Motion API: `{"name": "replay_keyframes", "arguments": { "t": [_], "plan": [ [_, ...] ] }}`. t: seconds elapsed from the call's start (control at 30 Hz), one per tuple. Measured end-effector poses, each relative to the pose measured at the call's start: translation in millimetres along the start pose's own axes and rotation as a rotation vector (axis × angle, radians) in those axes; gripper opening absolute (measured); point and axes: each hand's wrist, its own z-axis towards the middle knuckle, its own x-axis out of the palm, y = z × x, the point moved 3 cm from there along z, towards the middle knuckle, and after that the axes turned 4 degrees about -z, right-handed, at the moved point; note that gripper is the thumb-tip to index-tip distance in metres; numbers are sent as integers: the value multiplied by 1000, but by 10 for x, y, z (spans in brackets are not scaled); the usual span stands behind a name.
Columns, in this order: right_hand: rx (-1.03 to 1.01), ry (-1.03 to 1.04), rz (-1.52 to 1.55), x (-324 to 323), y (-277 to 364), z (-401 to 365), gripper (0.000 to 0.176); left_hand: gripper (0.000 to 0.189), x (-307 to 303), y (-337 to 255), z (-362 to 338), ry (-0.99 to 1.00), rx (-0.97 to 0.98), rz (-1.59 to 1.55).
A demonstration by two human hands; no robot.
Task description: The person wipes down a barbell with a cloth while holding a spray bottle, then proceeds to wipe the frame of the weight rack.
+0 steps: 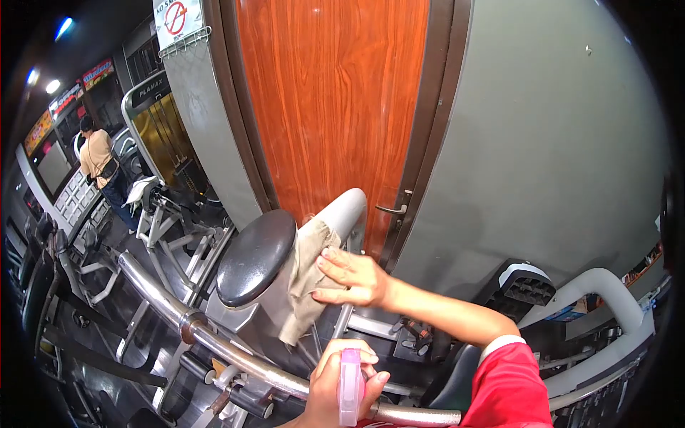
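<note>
My right hand presses a beige cloth against the side of a light grey machine frame, with the fingers over the cloth's edge. The cloth hangs down in folds below the hand. Just left of it is a round black padded seat. Lower down, my left hand is wrapped around a spray bottle with a pink top, seen from above. Most of the bottle's body is hidden by the hand and the angle.
A chrome bar runs across the front, below the seat. Behind stands a wooden door with a metal handle. Gym machines fill the left side, where another person stands. A curved grey frame is at right.
</note>
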Motion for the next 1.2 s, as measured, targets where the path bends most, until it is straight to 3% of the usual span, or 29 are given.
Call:
{"name": "replay_keyframes", "arguments": {
  "t": [0.07, 0.13, 0.2, 0.27, 0.33, 0.43, 0.47, 0.53, 0.67, 0.7, 0.8, 0.87, 0.97, 1.07, 1.2],
  "plan": [
    [-63, -50, 66, 43, -254, -134, 46, 34, 0, 5, 16, -1, -5, -28],
    [-2, -42, 57, 81, -296, -235, 44, 34, 8, -33, 36, -11, 23, 40],
    [344, -47, 76, 151, -484, -376, 44, 33, 16, -62, 59, -1, 37, 69],
    [644, -41, -161, 267, -803, -699, 44, 33, 14, -106, 91, 7, 53, 105],
    [1150, -97, 29, 433, -1261, -1157, 44, 33, 31, -144, 112, 41, 62, 172],
    [1391, 222, 25, 284, -1428, -1140, 46, 33, 53, -116, 83, 5, 42, 117],
    [1351, 201, 54, 204, -1310, -939, 48, 33, 50, -104, 93, -11, 59, 102],
    [1087, 51, 187, 84, -987, -572, 55, 33, 37, -101, 88, -2, 49, 104],
    [600, 153, 184, -252, -173, 364, 75, 33, 31, -21, 38, 0, 35, 38],
    [569, 149, 153, -219, -185, 341, 76, 33, 28, -18, 38, 4, 41, 38],
    [524, 264, 98, -205, -563, 169, 70, 33, 27, -28, 37, 17, 37, 31],
    [725, 208, -27, -14, -957, -166, 56, 33, 25, -45, 44, 18, 30, 31],
    [1064, 387, -10, 206, -1664, -745, 53, 33, 25, -44, 41, -27, -45, -59],
    [1208, 369, 113, 284, -1901, -905, 50, 33, -6, -44, 38, -12, -31, 15],
    [1013, 597, -10, 40, -1486, -282, 46, 34, -2, -15, 27, -21, -1, 12]
  ]
}}
